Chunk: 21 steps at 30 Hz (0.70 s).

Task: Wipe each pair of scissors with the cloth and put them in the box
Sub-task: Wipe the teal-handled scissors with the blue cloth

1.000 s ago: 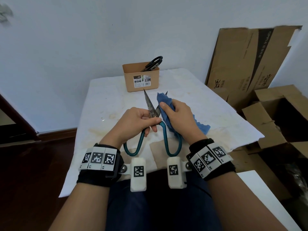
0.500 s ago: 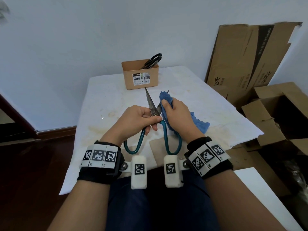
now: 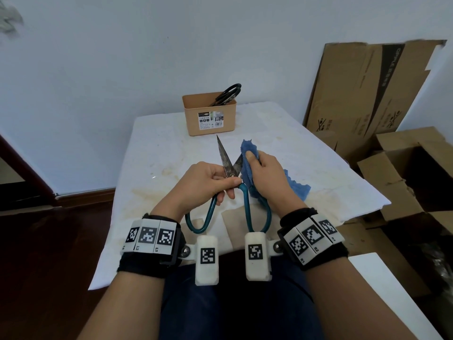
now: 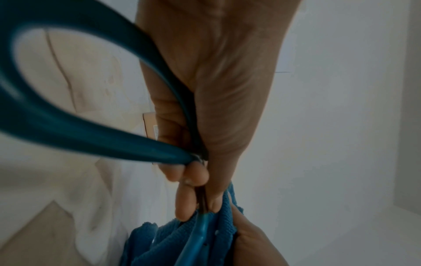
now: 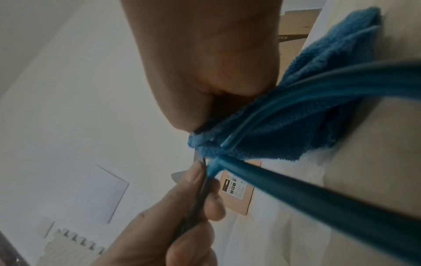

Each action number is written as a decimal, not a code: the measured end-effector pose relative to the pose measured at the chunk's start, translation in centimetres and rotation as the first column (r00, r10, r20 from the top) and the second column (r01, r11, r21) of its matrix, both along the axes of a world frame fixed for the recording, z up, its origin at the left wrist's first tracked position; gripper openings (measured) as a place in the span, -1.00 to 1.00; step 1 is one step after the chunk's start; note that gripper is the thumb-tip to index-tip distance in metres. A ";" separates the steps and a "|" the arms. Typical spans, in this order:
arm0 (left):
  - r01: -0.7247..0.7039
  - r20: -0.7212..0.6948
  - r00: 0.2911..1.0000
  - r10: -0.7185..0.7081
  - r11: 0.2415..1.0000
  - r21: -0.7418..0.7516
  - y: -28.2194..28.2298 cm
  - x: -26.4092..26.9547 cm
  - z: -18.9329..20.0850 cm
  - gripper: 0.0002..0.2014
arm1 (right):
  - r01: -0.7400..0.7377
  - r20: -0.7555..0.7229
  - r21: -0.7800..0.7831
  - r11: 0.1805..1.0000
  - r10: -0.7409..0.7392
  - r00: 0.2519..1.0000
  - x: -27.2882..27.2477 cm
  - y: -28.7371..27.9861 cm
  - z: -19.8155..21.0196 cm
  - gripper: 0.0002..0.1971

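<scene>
My left hand (image 3: pixel 208 182) pinches the teal scissors (image 3: pixel 226 163) at the pivot, blades spread; my right hand (image 3: pixel 267 175) pinches the blue cloth (image 3: pixel 247 155) round one blade, above the desk (image 3: pixel 152 153). Wiping step, I judge. Next: wipe the other blade, then reach to the box (image 3: pixel 193 114) beyond.

A plain pale wall (image 3: pixel 122 69) rises behind the table (image 3: pixel 157 153), which wears a stained white cover; left of the table lies dark brown floor (image 3: pixel 49 241); right of it, flattened cardboard (image 3: pixel 362 89) leans against the wall above open cardboard boxes (image 3: pixel 404 173).
</scene>
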<state>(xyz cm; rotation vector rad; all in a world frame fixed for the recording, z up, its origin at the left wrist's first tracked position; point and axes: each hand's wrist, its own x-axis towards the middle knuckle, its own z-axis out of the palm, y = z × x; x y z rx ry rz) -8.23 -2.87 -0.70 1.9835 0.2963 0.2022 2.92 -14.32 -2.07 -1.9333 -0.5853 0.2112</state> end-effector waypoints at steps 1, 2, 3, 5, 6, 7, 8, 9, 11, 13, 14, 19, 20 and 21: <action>-0.001 0.001 1.000 0.001 1.000 -0.008 0.0 0.0 0.0 -0.73 | -0.006 -0.010 0.009 1.000 0.006 1.000 -0.1 0.0 0.1 -0.53; -0.001 0.000 1.000 0.001 1.000 -0.017 0.1 0.0 0.0 -0.74 | -0.006 -0.025 0.019 1.000 0.006 1.000 -0.2 -0.1 0.2 -0.56; 0.001 -0.001 1.000 -0.001 1.000 -0.023 0.2 -0.1 -0.1 -0.75 | 0.005 -0.051 0.040 0.999 -0.003 0.999 -0.3 -0.2 0.3 -0.59; 0.009 -0.004 1.000 -0.009 0.999 -0.037 0.4 -0.2 -0.1 -0.74 | 0.061 -0.157 0.091 0.994 -0.046 0.986 -0.1 -0.4 0.3 -0.62; 0.010 -0.005 1.000 -0.010 0.999 -0.042 0.5 -0.3 -0.2 -0.73 | 0.088 -0.221 0.130 0.988 -0.058 0.974 0.0 -0.6 0.3 -0.63; 0.008 -0.006 1.000 -0.008 0.999 -0.047 0.7 -0.4 -0.2 -0.70 | 0.112 -0.264 0.163 0.980 -0.066 0.962 0.2 -0.8 0.2 -0.63; 0.002 -0.007 1.000 -0.003 0.999 -0.051 0.9 -0.5 -0.2 -0.67 | 0.129 -0.278 0.179 0.975 -0.076 0.957 0.3 -1.0 0.3 -0.62; -0.003 -0.006 1.000 0.003 0.999 -0.054 1.0 -0.6 -0.3 -0.65 | 0.143 -0.270 0.189 0.972 -0.089 0.959 0.4 -1.2 0.3 -0.60; -0.006 -0.009 1.000 0.006 0.999 -0.052 1.2 -0.7 -0.3 -0.64 | 0.157 -0.219 0.231 0.960 -0.105 0.970 0.7 -1.5 0.2 -0.58; -0.006 -0.013 1.000 0.005 0.999 -0.049 1.3 -0.6 -0.4 -0.64 | 0.173 -0.184 0.277 0.945 -0.124 0.975 0.8 -1.6 0.3 -0.52; -0.007 -0.014 1.000 0.007 0.999 -0.053 1.3 -0.6 -0.4 -0.64 | 0.181 -0.173 0.287 0.941 -0.135 0.976 1.0 -1.6 0.1 -0.45; 0.013 -0.025 1.000 -0.014 0.998 -0.056 0.9 -0.3 -0.4 -0.65 | 0.156 -0.127 0.284 0.946 -0.124 0.984 0.6 -1.2 0.8 -0.65; 0.019 -0.027 0.999 -0.021 0.998 -0.053 0.8 -0.2 -0.5 -0.65 | 0.140 -0.108 0.277 0.951 -0.114 0.988 0.5 -1.1 0.8 -0.67; 0.025 -0.029 0.999 -0.026 0.999 -0.048 0.7 -0.1 -0.5 -0.65 | 0.118 -0.087 0.266 0.957 -0.098 0.991 0.5 -1.0 0.7 -0.67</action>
